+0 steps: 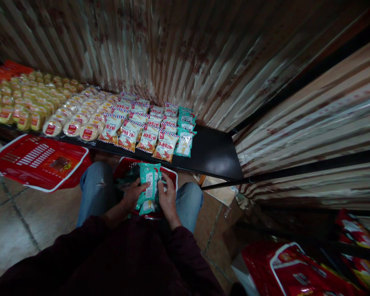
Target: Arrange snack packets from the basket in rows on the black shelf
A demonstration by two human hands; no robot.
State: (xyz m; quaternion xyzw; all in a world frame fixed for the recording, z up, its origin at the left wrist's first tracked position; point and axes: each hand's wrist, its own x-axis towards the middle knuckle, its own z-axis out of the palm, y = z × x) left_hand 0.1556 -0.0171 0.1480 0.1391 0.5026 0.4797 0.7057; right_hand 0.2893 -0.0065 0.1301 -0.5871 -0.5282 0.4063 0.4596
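Low between my knees, my left hand (132, 195) and my right hand (168, 200) hold teal snack bags (149, 180) from either side. The uppermost bag stands upright with a white printed label facing me; another bag shows below it. How many bags are in my hands is hard to make out. Under and behind them is a red basket (173, 174) with a pale rim, holding more teal bags. On the black shelf (217, 152) ahead, matching teal snack bags (185, 142) form a short row at the right end of the goods.
White-and-orange snack bags (165, 146), round packaged cakes (72, 128) and yellow packs (24, 119) fill the shelf leftward. A red basket (64, 164) with a small pack inside stands at left. Black shelf posts (290, 168) and red bags (305, 267) are at right.
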